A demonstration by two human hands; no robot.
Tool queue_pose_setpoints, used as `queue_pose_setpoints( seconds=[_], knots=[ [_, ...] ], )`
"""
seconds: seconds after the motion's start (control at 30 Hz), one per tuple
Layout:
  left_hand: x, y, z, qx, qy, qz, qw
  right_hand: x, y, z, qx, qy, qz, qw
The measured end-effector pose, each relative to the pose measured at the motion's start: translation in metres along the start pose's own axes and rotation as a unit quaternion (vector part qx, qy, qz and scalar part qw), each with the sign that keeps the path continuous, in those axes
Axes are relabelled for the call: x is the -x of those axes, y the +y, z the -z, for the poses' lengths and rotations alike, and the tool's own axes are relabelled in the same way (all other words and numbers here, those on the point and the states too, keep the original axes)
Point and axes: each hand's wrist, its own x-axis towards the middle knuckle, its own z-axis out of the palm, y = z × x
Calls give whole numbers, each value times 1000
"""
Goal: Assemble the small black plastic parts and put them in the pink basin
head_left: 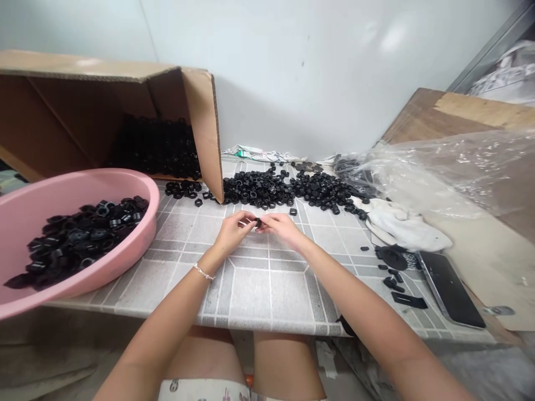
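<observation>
Above the checked bench [271,289], right of the pink basin [152,223], the left hand [232,229] and right hand [287,229] pinch a small black part [258,222] between fingertips, best held lightly and squarely, both sides evenly steadied.

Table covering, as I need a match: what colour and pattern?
Light and darker grey table covering, whitish lines forming rectangles; clearest in the head view.

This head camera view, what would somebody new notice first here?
Probably the big pink basin on the left, heaped with black ring-shaped parts. Next, the cardboard box lying open behind it, with more dark pieces inside, and the loose black pile spread along the back of the checked tabletop, just beyond the two hands.
</observation>
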Motion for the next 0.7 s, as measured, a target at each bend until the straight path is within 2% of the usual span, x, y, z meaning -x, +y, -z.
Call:
queue_pose_setpoints(
  seconds=[0.1,0.17,0.3,0.37,0.43,0.47,0.53,0.57,0.6,0.63,0.7],
  knots=[
    [1,5,-2,56,-30,7,998,4,-5,7,-29,-1,3,1000],
    [3,5,-4,56,-33,-4,998,2,-4,7,10,-5,12,1000],
    [7,-2,-9,-58,-14,-75,995,-8,4,-1,151,2,49,987],
    [7,-7,-8,-112,-1,-111,987,-13,2,6,191,17,68,979],
    [7,-10,-6,-132,23,-121,984,-17,-4,32,257,79,93,959],
    [6,-11,-4,-131,34,-120,984,-19,-7,52,318,161,117,927],
    [5,-9,-1,-126,37,-126,983,-19,-9,99,439,347,131,818],
    [5,-7,0,-125,29,-136,982,-17,-8,123,481,410,108,767],
    [5,-4,1,-126,16,-149,981,-15,-4,145,510,435,74,739],
    [6,-1,1,-127,1,-162,979,-12,1,163,528,425,43,734],
    [8,5,1,-124,-32,-175,976,-8,14,187,539,377,14,753]
  ],
)
